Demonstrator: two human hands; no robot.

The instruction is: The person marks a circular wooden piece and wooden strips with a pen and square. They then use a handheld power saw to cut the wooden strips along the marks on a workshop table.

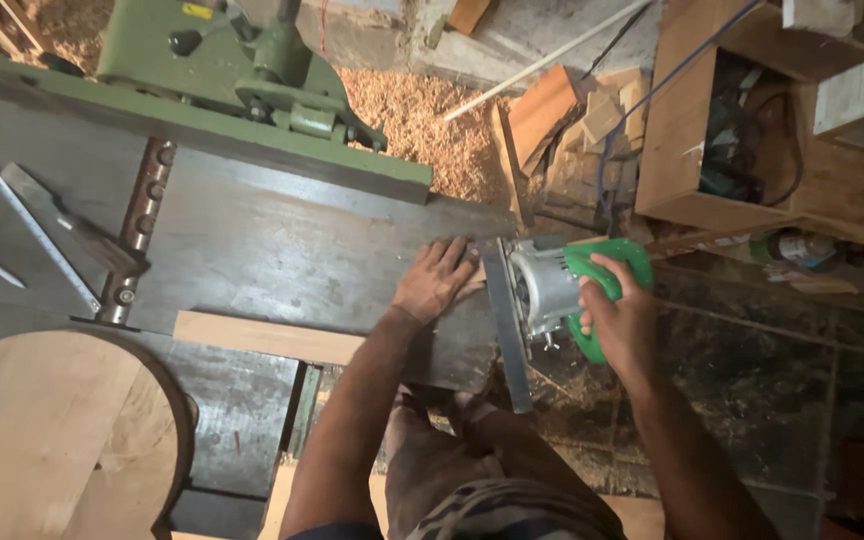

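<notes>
- Looking down, we see our left hand (434, 280) lying flat and open, fingers spread, on the dark metal worktop (282, 240) of a green woodworking machine (222, 60).
- Our right hand (620, 318) is closed around the green handle of a power saw (564, 285), which sits just right of the left hand at the worktop's right edge, its metal base plate hanging against that edge.
- A pale wooden board (267, 338) lies on the worktop to the left of and just below the left hand, close to the wrist.
- Farther left of both hands, a round wooden disc (42, 430) rests at the lower corner, cut off by the frame.
- Beyond the hands, sawdust (422, 120) covers the floor, with wood offcuts (567, 120) piled above the right hand and an open wooden box (742, 120) holding cables farther right.
- The floor under the right hand is dark and littered.
- We cannot make out the saw's blade; the body and our hand hide it.
- Our legs show below, partly cut off.
</notes>
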